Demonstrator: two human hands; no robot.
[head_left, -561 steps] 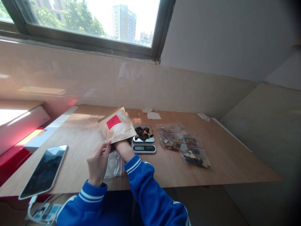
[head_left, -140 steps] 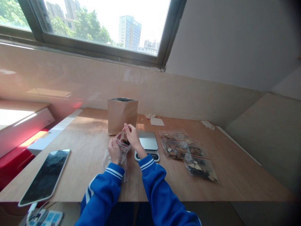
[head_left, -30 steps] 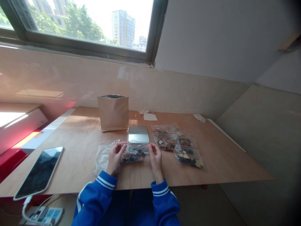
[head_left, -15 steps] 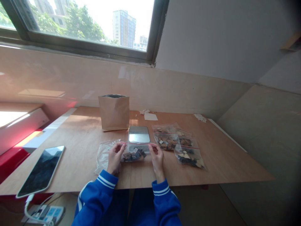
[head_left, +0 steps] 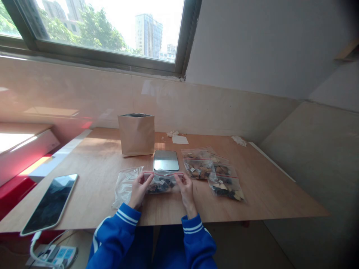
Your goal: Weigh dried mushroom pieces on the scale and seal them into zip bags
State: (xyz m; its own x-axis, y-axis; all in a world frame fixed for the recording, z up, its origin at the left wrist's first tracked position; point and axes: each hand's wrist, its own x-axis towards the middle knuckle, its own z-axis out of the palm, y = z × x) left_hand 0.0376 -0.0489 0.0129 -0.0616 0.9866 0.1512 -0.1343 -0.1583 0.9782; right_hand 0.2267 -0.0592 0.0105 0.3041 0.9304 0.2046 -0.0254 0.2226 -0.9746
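Note:
A clear zip bag (head_left: 161, 185) with a red strip along its top lies in front of me, dark pieces and a small white label inside it. My left hand (head_left: 138, 188) pinches its top edge near the left end. At the right end, my right hand (head_left: 185, 186) pinches the same edge between thumb and fingers. The strip sags between the two hands. Just beyond the bag is a flat silver scale (head_left: 166, 160). Crumpled clear plastic bags (head_left: 125, 188) lie beside my left hand.
Several filled zip bags (head_left: 200, 170) overlap on the right of the table. An upright brown paper pouch (head_left: 136, 136) stands behind, its top open. A tablet (head_left: 50, 205) with a white cable lies at the left edge. White paper (head_left: 180, 139) is near the wall.
Both hands have moved slightly inward along the bag's top edge, and the red strip, straight before, now bows down in the middle. Other things stay where they were.

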